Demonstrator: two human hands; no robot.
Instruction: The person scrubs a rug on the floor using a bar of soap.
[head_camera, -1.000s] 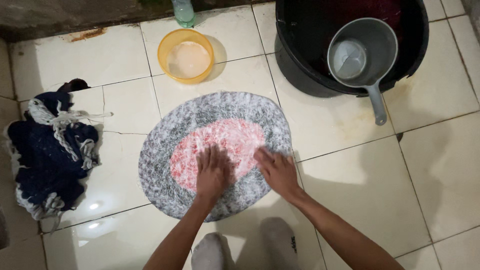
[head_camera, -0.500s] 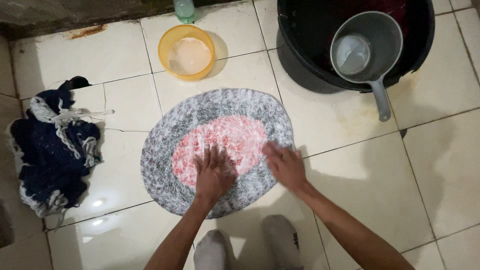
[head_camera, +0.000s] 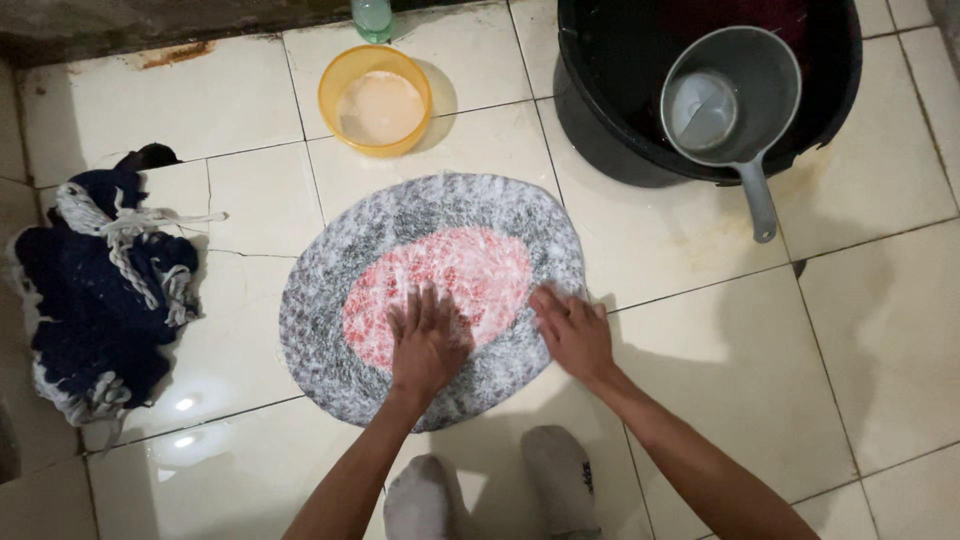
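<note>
Fingers: those of the left hand (head_camera: 425, 345) lie spread and flat, palm down, on the near edge of the pink centre of the oval mat (head_camera: 432, 292); those of the right hand (head_camera: 572, 333) lie extended and pressed on the mat's near right rim, gripping nothing. The soapy grey mat rests flat on the tiled floor (head_camera: 720, 350), directly beneath and beyond both hands, its long axis running left to right with the right end slightly farther. The left hand is nearer the mat's middle. Far side: orange bowl (head_camera: 376, 100); far right: black tub (head_camera: 700, 80) holding a grey dipper (head_camera: 732, 100). Left: dark blue rag heap (head_camera: 95, 290).
</note>
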